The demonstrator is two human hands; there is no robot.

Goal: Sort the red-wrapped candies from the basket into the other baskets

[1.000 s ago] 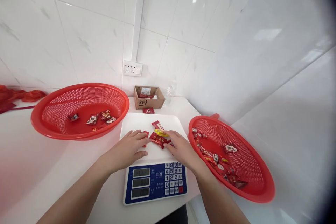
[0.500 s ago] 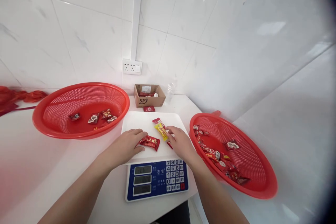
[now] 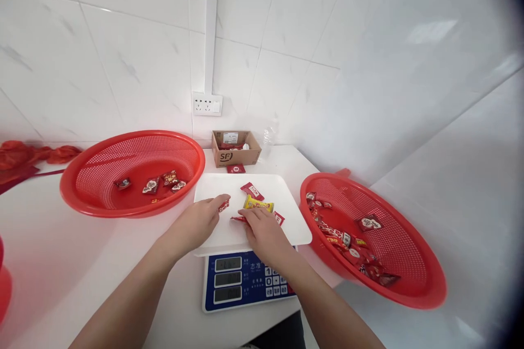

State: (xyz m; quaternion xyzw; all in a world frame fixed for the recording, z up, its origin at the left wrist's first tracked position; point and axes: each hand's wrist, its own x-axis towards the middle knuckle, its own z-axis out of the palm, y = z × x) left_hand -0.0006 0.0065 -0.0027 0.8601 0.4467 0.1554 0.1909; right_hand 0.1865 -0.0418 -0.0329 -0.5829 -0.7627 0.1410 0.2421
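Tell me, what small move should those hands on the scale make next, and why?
Probably lift the left hand with the small red candy pinched at its fingertips and carry it to the left basket. Similar wrapped candies already lie in that basket, while the right hand rests on other candies on the scale tray.

2 bare forearms, no sleeves, rings or watch.

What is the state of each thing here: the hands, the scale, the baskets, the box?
Left hand: pinching a small red candy.
Right hand: flat on red wrappers.
White scale tray: holding several candies.
Left red mesh basket: few candies.
Right red mesh basket: many candies.
Brown cardboard box: open.
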